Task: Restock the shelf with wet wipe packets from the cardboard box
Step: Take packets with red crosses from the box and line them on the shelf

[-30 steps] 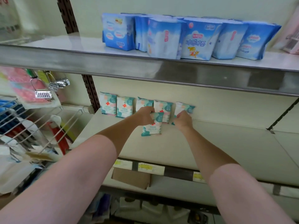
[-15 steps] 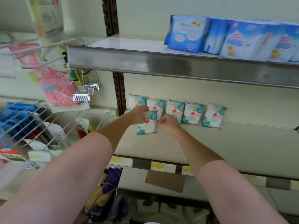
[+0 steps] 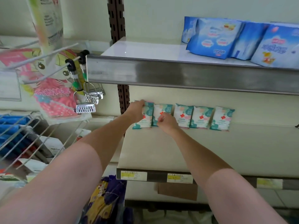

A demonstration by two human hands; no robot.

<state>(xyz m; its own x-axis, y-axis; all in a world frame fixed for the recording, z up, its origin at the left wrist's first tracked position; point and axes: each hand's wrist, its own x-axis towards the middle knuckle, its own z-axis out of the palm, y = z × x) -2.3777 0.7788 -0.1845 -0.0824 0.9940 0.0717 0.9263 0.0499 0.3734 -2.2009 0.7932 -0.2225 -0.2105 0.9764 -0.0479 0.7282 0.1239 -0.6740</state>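
Head view of the shelf [image 3: 161,151], the landmark for all positions. Five wet wipe packets stand in a row against the shelf's back wall; a sixth, the front packet [image 3: 146,118], stands just before the row's leftmost end. The left hand [image 3: 136,111] grasps the front packet, its fingers curled over the packet's top left edge. The right hand [image 3: 167,122] is at the second packet [image 3: 162,109] of the row, fingers curled and pinching near its lower edge. The three packets to the right [image 3: 203,117] stand untouched, side by side. Above the shelf, an upper shelf [image 3: 178,75] carries blue packs [image 3: 213,38]. Below the shelf's front edge a piece of brown cardboard [image 3: 178,190] shows.
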